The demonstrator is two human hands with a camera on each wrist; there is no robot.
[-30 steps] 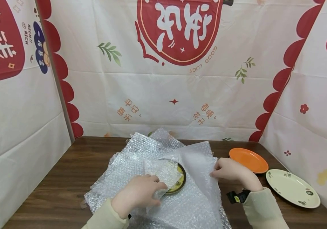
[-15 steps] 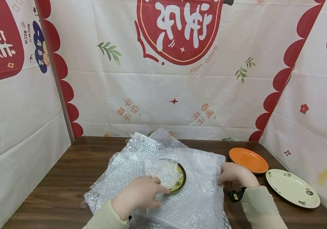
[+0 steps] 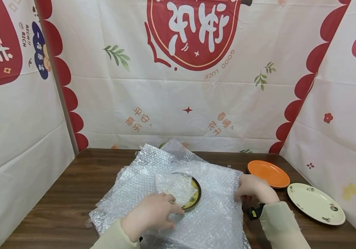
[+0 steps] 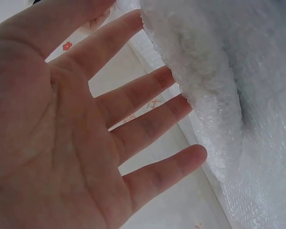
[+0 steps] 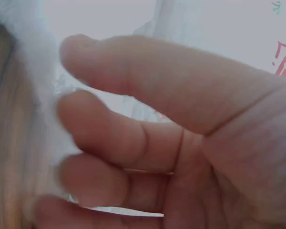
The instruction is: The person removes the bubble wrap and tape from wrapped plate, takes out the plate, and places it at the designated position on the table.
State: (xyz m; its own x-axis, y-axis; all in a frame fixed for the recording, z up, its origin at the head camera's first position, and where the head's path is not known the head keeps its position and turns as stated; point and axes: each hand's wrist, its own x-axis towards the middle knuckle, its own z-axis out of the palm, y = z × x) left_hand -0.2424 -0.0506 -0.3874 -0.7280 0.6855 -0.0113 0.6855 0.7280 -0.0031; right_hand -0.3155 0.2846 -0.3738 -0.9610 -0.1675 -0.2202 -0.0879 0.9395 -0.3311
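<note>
A small round plate (image 3: 195, 197) with a yellow, patterned face and dark rim lies on layered bubble wrap (image 3: 215, 183). A folded flap of bubble wrap (image 3: 176, 186) covers most of it. My left hand (image 3: 154, 212) rests at the plate's near left, fingertips by the rim; in the left wrist view its fingers (image 4: 143, 133) are straight and spread against a folded wrap edge (image 4: 200, 95). At the sheet's right edge is my right hand (image 3: 254, 190). The right wrist view has its fingers (image 5: 119, 138) loosely bent, with a gap below the thumb.
To the right, an orange oval plate (image 3: 268, 174) sits over another rim at the back. A cream oval plate (image 3: 316, 204) with small prints lies nearer. Printed white cloth (image 3: 171, 97) walls in the brown wooden table (image 3: 53, 207) at the back and sides.
The raised right part of the top bubble wrap sheet has come down flat to the right, and my right hand moved slightly right with it. My left hand has stayed nearly still.
</note>
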